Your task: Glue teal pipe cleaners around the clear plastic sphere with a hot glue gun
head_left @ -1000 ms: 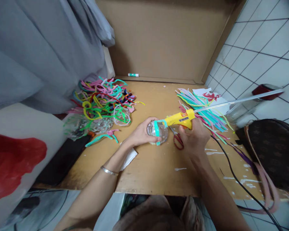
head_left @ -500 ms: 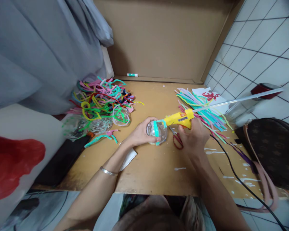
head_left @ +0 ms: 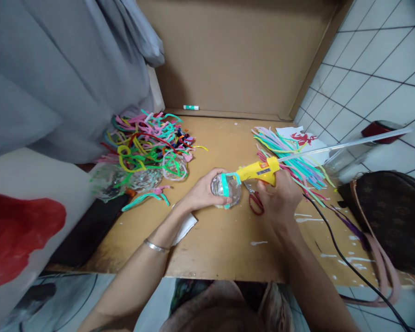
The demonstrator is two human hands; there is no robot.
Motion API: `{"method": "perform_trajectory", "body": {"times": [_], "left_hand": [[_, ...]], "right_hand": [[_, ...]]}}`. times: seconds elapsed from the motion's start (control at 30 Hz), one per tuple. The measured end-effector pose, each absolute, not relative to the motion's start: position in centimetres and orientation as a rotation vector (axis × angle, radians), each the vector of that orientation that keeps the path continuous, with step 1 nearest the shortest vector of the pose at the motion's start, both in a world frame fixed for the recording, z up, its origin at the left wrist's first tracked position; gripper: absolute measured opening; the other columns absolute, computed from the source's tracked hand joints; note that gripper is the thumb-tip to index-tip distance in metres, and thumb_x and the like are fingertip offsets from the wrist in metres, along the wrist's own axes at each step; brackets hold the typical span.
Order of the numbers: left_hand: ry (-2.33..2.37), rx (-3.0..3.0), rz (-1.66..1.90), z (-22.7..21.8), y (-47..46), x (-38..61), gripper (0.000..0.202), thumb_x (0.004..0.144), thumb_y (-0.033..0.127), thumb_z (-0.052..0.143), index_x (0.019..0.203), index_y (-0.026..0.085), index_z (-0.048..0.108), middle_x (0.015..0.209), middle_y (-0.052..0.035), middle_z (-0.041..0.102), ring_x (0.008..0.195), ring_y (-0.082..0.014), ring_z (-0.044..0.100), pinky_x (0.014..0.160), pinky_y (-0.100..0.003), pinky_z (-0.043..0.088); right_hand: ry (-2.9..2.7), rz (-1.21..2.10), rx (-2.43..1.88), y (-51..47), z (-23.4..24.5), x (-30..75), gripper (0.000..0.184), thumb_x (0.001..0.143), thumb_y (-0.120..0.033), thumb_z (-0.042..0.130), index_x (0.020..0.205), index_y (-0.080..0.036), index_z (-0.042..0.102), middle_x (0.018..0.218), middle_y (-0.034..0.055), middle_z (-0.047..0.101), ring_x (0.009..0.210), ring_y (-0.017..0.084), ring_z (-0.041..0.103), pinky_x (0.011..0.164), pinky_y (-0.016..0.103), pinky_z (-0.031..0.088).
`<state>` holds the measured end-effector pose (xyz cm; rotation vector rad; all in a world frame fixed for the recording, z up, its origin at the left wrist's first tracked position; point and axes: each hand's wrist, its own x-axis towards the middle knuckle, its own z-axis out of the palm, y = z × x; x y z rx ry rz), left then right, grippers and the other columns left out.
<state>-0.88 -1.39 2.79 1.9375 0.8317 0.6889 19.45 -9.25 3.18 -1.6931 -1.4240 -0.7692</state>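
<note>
- Gripping clear round turquoise-banded container (head_left: 232, 191): left hand (head_left: 207, 189), fingers curled around.
- Right hand (head_left: 280, 196): fingers wrapped round yellow plastic glue gun (head_left: 259, 171), axis sideways, nozzle at container's upper-right.

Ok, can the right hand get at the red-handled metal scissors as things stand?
Probably not straight away: the right hand is wrapped around the yellow plastic glue gun. The red-handled metal scissors appear close beside that hand, so distance seems no obstacle, but its grip is taken.
</note>
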Motion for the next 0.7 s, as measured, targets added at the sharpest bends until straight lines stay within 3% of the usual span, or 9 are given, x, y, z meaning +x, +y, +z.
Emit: {"method": "perform_trajectory", "body": {"times": [0.7], "left_hand": [[0.825, 1.94, 0.692, 2.7, -1.31, -0.82, 0.073, 0.058, 0.037, 0.08, 0.122, 0.018, 0.051, 0.106, -0.0038, 0.06, 0.093, -0.0201, 0.057, 0.083, -0.032, 0.047]], "right_hand": [[-1.438, -0.781, -1.669, -9.42, 3.38, 19.35, 0.006, 0.079, -0.026, 0.052, 0.082, -0.021, 0.053, 0.069, 0.002, 0.055, 0.066, 0.019, 0.05, 0.059, 0.029, 0.033]]}}
